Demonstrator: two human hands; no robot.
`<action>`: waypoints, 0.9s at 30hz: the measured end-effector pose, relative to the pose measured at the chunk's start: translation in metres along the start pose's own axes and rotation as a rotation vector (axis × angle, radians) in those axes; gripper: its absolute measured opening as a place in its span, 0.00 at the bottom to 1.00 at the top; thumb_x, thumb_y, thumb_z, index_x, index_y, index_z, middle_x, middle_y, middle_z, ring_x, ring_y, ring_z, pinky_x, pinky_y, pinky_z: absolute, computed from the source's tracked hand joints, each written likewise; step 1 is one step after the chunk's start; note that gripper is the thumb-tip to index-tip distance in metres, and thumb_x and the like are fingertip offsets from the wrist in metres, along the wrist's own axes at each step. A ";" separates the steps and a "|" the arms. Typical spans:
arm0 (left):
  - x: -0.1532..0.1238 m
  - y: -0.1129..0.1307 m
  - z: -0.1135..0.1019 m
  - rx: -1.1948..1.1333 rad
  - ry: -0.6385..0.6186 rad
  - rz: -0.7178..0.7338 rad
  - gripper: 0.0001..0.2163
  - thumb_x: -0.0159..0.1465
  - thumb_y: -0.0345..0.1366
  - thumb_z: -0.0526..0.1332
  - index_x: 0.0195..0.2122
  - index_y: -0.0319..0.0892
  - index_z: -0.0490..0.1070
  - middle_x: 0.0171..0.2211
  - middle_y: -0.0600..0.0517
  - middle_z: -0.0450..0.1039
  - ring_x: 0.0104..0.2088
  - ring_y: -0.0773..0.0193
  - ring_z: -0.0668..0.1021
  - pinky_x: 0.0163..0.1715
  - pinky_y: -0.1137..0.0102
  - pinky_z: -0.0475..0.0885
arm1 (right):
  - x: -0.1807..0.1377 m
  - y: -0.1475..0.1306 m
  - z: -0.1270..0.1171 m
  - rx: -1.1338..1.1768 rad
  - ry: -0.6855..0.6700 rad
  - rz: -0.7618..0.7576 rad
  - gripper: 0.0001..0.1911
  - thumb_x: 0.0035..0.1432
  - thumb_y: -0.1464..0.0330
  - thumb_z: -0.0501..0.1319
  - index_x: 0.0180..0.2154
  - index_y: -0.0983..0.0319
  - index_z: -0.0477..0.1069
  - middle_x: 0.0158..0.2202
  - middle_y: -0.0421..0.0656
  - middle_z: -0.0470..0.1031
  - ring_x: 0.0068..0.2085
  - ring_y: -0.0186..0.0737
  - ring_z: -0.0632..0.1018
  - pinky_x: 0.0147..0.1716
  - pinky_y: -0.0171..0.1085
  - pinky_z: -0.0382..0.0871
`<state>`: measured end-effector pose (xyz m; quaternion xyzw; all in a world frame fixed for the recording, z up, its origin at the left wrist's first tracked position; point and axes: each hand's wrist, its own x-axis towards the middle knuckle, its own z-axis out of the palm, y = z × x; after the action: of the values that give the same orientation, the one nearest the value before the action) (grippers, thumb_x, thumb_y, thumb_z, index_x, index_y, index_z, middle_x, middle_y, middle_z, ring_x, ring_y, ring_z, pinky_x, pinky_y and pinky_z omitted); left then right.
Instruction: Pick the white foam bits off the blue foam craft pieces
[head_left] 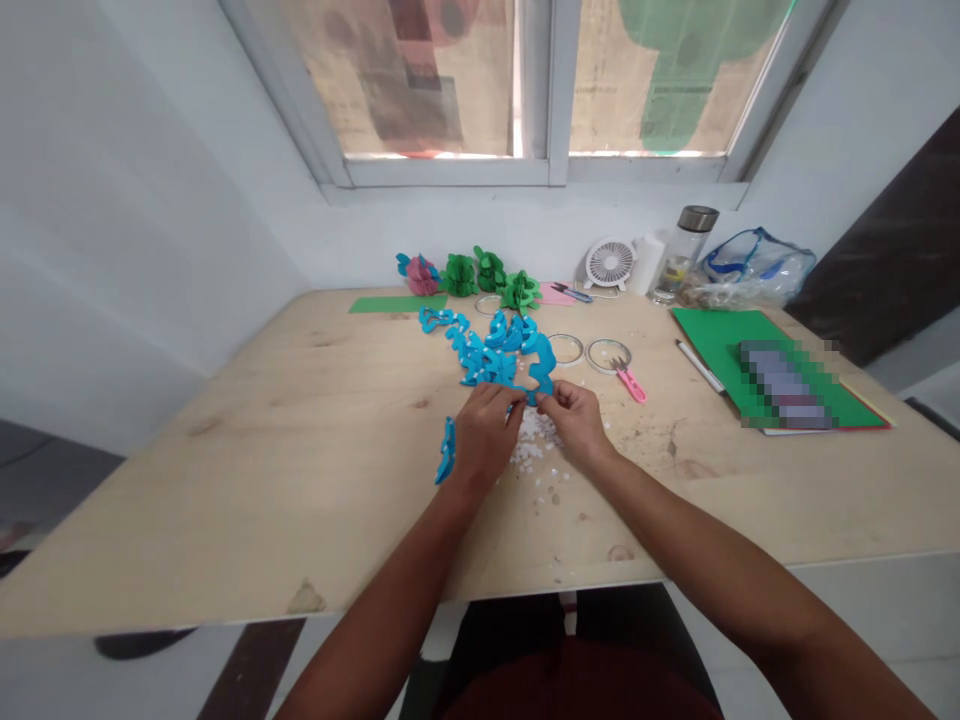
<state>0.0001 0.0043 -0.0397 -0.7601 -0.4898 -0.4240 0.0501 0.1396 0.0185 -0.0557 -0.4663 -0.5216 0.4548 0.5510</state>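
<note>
Bright blue cut paper with wavy edges [541, 360] stands up between my two hands over the table. My left hand [487, 430] is closed, its fingertips pinching the lower left of this paper. My right hand [576, 415] pinches the same paper at its lower right, thumb and fingers together. Just beyond the hands lies a loose pile of blue paper cutouts [484, 360] with small white patches on them. Another folded blue cutout [447, 452] rests against the left side of my left hand. Small white scraps [531, 445] are scattered beneath and between my hands.
Rolls of tape [609, 341] and pink-handled snips [631, 382] lie to the right. Green paper flowers [459, 275], a small fan [610, 264] and a glass bottle [681, 258] line the wall. At right are a marker [700, 367] and green sheets [712, 335].
</note>
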 end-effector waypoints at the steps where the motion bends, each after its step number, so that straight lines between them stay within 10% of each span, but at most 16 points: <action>1: 0.000 0.000 0.000 0.004 -0.006 0.001 0.06 0.61 0.31 0.57 0.30 0.42 0.73 0.29 0.50 0.75 0.35 0.60 0.75 0.37 0.69 0.69 | 0.000 0.000 0.000 -0.006 0.001 -0.001 0.13 0.46 0.61 0.62 0.20 0.63 0.65 0.18 0.35 0.62 0.21 0.30 0.60 0.22 0.33 0.52; 27: 0.002 0.004 -0.002 0.093 -0.050 -0.008 0.06 0.59 0.29 0.57 0.27 0.42 0.71 0.27 0.49 0.75 0.33 0.59 0.75 0.35 0.68 0.68 | -0.002 0.002 0.003 -0.014 0.018 -0.003 0.12 0.46 0.61 0.62 0.21 0.62 0.66 0.18 0.36 0.64 0.22 0.31 0.63 0.23 0.33 0.55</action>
<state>0.0028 0.0027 -0.0357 -0.7656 -0.5129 -0.3817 0.0714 0.1364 0.0169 -0.0575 -0.4734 -0.5203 0.4462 0.5533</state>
